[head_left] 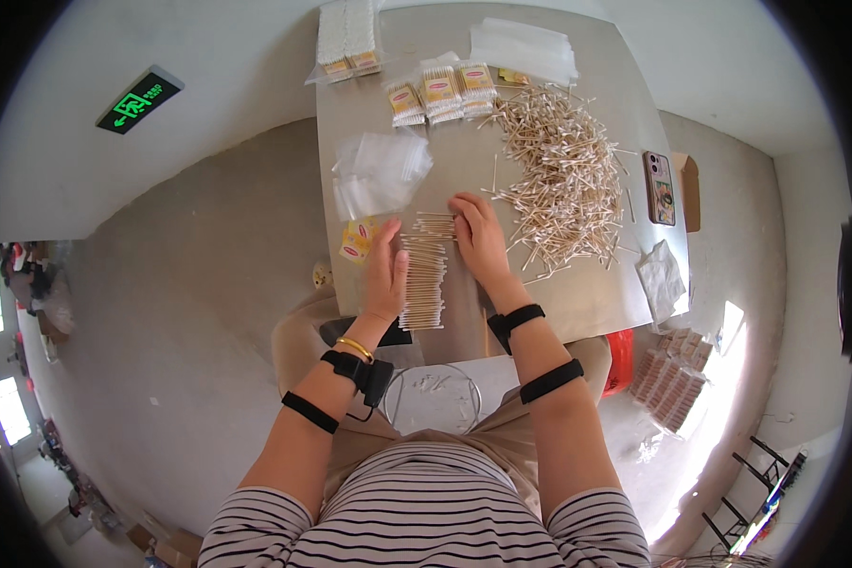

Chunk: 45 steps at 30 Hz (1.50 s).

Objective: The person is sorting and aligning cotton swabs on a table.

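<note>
A long row of wooden cotton swabs (pixel 423 289) lies side by side near the table's front edge. Along the row's left ends rests my left hand (pixel 384 276), fingers stretched out and thumb touching the swabs. My right hand (pixel 481 241) is at the row's far right, its fingers curled on the ends of a few swabs (pixel 434 224). The large heap of loose cotton swabs (pixel 568 175) spreads just beyond it. Beside my left fingertips are small yellow printed cards (pixel 357 240). Clear plastic bags (pixel 381 172) lie farther off.
Filled swab packs (pixel 439 92) stand at the table's back, with a larger bagged bundle (pixel 348 38) and more clear bags (pixel 523 50). A phone (pixel 660 188) and a crumpled bag (pixel 662 277) lie at the right edge. Stacked packs (pixel 670 379) sit on the floor.
</note>
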Each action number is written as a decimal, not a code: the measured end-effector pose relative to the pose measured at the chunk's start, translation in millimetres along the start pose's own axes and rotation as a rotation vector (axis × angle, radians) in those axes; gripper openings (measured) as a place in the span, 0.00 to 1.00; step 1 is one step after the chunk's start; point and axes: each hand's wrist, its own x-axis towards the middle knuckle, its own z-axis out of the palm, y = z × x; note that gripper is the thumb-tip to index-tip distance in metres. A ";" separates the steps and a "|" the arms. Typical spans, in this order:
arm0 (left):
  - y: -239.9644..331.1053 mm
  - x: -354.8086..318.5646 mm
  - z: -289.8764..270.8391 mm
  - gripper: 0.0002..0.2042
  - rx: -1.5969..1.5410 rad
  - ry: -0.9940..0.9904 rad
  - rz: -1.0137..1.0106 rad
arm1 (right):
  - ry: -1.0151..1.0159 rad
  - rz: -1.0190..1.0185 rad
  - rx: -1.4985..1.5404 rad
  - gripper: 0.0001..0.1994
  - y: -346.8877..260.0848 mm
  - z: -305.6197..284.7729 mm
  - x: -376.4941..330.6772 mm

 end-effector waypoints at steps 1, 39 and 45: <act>0.6 2.3 4.0 0.26 -0.034 -0.036 -0.014 | 0.042 -0.026 -0.007 0.16 2.5 1.8 -4.1; 12.7 -50.3 17.8 0.43 0.607 -0.456 0.266 | 0.121 0.138 -0.061 0.28 -20.8 -24.0 -113.6; 17.3 -45.2 28.8 0.43 0.660 -0.436 0.284 | 0.112 0.153 -0.036 0.27 -24.3 -26.3 -133.8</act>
